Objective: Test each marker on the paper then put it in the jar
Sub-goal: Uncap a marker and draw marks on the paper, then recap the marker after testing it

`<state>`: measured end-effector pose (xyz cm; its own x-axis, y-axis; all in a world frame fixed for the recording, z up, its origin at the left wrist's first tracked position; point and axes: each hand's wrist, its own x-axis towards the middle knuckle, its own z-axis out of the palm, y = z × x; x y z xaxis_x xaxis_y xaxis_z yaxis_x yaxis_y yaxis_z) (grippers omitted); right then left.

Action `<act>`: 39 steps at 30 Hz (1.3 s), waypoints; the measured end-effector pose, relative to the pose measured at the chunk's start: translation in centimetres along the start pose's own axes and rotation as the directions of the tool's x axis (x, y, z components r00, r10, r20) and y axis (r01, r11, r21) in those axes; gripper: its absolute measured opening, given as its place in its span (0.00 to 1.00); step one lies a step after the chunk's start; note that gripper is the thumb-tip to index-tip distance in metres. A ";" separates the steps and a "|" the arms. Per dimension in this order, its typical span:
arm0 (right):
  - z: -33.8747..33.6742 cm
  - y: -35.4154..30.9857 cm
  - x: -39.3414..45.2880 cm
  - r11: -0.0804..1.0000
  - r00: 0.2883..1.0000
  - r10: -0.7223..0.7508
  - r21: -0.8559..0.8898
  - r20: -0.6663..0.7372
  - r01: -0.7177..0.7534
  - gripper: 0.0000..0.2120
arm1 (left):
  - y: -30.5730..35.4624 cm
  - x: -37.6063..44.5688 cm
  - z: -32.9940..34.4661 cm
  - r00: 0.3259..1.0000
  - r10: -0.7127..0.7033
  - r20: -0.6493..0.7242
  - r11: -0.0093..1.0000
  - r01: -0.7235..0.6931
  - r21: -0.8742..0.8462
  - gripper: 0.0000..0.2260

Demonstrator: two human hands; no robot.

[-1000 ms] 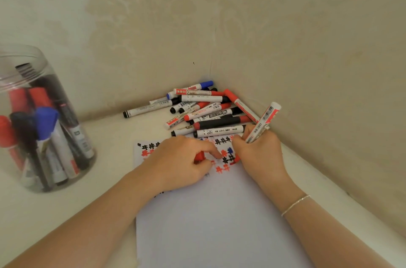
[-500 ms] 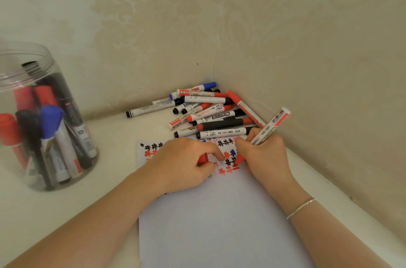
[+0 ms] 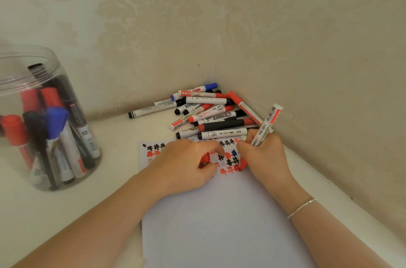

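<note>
Damask-papered corner walls (image 3: 285,26), white ledge (image 3: 66,208)

worktop (image 3: 114,136): pale, set into a wall corner. on it: clear jar (image 3: 47,118) at left, holding upright markers; loose pile of markers (image 3: 211,114) in the corner; white paper (image 3: 219,223) at front, just beside the pile, red, black and blue marks along its far end.

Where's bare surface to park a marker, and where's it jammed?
Free: the white tabletop between the clear jar and the paper; the paper's blank lower half. Crowded: the marker pile in the wall corner, and the paper's top edge under both hands.
</note>
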<state>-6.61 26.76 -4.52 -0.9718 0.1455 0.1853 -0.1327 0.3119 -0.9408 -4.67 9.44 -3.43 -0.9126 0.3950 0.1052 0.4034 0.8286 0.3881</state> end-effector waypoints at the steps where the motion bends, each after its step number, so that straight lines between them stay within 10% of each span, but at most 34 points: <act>1: -0.2 -0.1 0.0 0.998 1.000 0.023 0.066 -0.005 -0.022 0.16 | 0.0 -0.1 0.1 1.000 -0.009 -0.002 0.999 0.009 -0.044 0.14; 10: -2.1 -0.6 0.6 0.610 0.954 0.097 0.741 0.283 -0.282 0.13 | -0.4 0.0 0.3 0.999 -0.048 -0.016 0.941 0.040 -0.335 0.06; 25: -1.8 -1.1 0.0 0.814 0.950 0.044 0.540 0.309 -0.213 0.06 | -0.6 0.0 0.5 0.997 -0.012 -0.070 0.930 -0.014 -0.368 0.08; 29: -2.3 -1.3 0.2 0.723 0.900 0.069 0.600 0.431 -0.343 0.20 | -0.7 0.0 0.3 0.990 0.021 -0.137 0.913 -0.075 -0.402 0.12; 39: -0.5 -2.1 -0.6 0.971 0.996 0.003 0.237 0.084 -0.023 0.07 | 0.6 0.2 -0.1 0.940 -0.175 -0.294 0.866 0.005 -0.500 0.20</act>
<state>-5.62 26.44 -2.53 -0.9851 0.0673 0.1582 -0.1529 0.0769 -0.9852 -4.60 9.99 -3.09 -0.9476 0.1092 0.3001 0.3116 0.5217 0.7941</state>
